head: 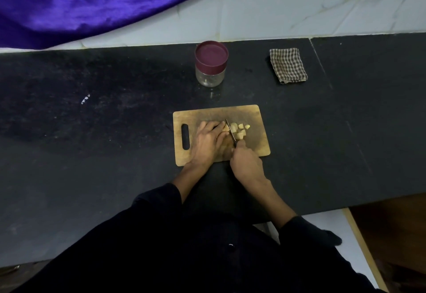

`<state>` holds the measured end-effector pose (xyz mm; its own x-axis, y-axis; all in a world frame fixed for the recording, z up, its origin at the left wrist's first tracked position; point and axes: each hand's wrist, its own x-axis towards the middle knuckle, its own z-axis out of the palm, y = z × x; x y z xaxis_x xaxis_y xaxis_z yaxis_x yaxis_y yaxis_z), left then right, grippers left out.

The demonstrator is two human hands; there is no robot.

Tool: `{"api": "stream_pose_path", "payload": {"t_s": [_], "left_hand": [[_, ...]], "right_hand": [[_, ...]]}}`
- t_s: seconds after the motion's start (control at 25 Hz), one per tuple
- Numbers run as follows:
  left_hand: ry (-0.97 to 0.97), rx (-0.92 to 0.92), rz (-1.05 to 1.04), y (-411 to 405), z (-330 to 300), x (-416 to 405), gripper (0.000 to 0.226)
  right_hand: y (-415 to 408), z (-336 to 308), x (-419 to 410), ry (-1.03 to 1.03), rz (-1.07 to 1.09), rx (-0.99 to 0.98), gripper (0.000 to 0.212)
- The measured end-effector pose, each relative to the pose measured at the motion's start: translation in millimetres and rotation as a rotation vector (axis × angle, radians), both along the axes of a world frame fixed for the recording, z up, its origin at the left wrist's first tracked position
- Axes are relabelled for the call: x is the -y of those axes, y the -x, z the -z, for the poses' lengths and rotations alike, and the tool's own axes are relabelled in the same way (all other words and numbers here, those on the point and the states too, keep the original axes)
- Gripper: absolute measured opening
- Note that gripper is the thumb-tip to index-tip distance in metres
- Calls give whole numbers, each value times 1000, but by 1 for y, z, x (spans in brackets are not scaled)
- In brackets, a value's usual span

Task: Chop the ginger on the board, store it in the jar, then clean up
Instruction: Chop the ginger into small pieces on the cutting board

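Note:
A wooden cutting board (pixel 253 117) lies on the black counter, its handle slot to the left. Several cut ginger chunks (pixel 239 130) sit near the board's middle. My left hand (pixel 208 141) holds the uncut ginger piece (pixel 226 128) down with curled fingers, just left of the blade. My right hand (pixel 245 162) grips the handle of a knife (pixel 230 132), whose blade stands on the ginger between my left fingers and the cut chunks. A clear jar (pixel 210 66) with a maroon lid on top stands behind the board, with a few pale bits at its bottom.
A folded checked cloth (pixel 288 65) lies at the back right of the black counter (pixel 92 131). A purple fabric (pixel 80 4) drapes over the pale tiled wall at the back left. The counter's front edge drops off at the lower right.

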<state>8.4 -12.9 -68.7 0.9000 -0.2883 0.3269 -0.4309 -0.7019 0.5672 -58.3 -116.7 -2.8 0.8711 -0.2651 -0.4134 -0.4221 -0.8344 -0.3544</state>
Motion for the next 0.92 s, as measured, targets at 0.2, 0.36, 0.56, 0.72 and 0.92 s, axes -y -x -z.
{"api": "stream_pose_path", "payload": {"t_s": [0.2, 0.36, 0.56, 0.72, 0.92], "left_hand": [[-7, -8, 8, 2, 2, -1, 32], [2, 2, 13, 0, 1, -1, 31], [-11, -15, 24, 2, 0, -2, 31], [-32, -27, 25, 1, -1, -2, 31], [-39, -39, 31, 2, -4, -2, 32]], "right_hand": [[12, 1, 9, -23, 11, -46, 19], [12, -3, 10, -49, 58, 13, 23], [10, -8, 6, -93, 29, 67, 23], [9, -7, 4, -93, 16, 63, 23], [8, -7, 3, -70, 3, 64, 22]]}}
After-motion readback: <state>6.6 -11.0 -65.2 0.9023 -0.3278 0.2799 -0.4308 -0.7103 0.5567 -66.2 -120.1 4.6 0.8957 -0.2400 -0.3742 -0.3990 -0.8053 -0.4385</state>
